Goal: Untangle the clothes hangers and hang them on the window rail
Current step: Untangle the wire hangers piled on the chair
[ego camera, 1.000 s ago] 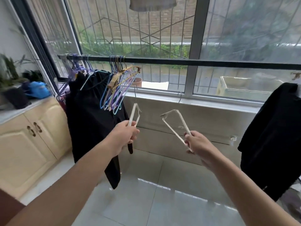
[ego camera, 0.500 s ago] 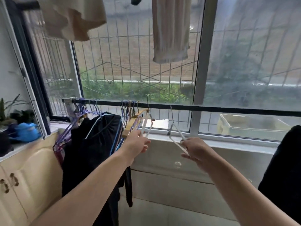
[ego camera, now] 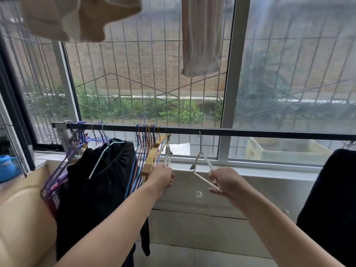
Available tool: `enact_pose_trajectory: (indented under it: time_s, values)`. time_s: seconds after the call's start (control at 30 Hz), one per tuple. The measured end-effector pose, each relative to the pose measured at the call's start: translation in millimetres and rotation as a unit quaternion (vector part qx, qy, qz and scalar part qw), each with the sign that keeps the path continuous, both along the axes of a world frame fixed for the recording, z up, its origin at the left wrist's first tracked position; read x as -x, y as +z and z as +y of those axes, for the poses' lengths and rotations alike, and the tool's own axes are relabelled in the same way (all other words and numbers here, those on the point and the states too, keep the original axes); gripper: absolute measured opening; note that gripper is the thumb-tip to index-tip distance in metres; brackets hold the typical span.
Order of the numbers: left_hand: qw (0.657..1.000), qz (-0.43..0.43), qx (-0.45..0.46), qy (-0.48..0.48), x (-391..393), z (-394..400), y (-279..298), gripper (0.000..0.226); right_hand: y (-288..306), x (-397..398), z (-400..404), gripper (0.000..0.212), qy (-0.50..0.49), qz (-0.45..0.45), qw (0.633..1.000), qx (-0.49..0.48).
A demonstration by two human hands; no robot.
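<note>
Now | step: hanging | our left hand [ego camera: 161, 177] pinches one white hanger [ego camera: 167, 157], right hand [ego camera: 224, 182] grips another white hanger [ego camera: 202, 171], both hooks at the rail [ego camera: 250, 133] above our hands | next: let go once the hooks sit

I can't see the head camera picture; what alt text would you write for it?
Two bare hands each hold a white hanger up at a black window rail: the left hand grips one beside a bunch of coloured hangers, the right hand holds another whose hook sits at the rail. A black garment hangs at left.
</note>
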State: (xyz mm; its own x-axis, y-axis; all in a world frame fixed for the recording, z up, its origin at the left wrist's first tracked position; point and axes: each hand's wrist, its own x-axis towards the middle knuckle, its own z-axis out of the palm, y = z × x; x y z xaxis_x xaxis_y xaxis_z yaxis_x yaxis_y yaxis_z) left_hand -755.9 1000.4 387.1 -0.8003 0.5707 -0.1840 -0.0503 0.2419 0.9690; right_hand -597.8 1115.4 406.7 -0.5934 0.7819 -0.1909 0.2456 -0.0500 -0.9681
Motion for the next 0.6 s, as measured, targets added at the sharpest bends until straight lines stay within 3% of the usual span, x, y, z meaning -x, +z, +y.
enact_pose_trajectory:
  time_s: [0.17, 0.33, 0.5, 0.6]
  values:
    - [0.999, 0.035, 0.021, -0.018, -4.8, -9.4, -2.0, 0.032, -0.5, 6.2, -12.7, 0.007, 0.018, 0.027, 0.999, 0.003]
    - [0.996, 0.051, 0.058, -0.049, -8.3, -33.7, 4.5, 0.07, 6.1, 32.4, -23.5, 0.01, 0.034, 0.042, 0.997, -0.056]
    - [0.981, 0.098, 0.121, -0.119, -21.4, -66.7, 12.1, 0.07, 8.2, 79.9, -15.8, 0.01, 0.039, 0.013, 0.995, -0.091]
    - [0.969, 0.156, 0.158, -0.108, -20.1, -85.9, 17.3, 0.069, -1.0, 102.5, -19.1, 0.005, 0.054, -0.01, 0.995, -0.082]
